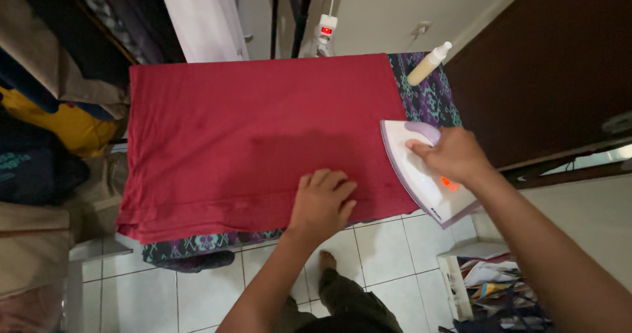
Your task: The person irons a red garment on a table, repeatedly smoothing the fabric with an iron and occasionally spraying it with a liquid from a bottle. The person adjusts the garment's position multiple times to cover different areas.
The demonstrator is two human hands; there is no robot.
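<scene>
A folded dark red cloth (250, 129) lies spread over an ironing board with a patterned purple and teal cover (431, 99). My left hand (322, 201) rests flat on the cloth near its front edge, fingers slightly curled. My right hand (451, 155) grips the handle of a white and lilac iron (421, 175), which sits at the cloth's right edge, tilted, with an orange light glowing on its side.
A cream spray bottle (428, 63) lies at the board's far right corner. A wall socket with a red light (326, 29) is behind the board. Piled clothes (59, 109) crowd the left. A low white shelf with papers (487, 277) stands on the tiled floor at right.
</scene>
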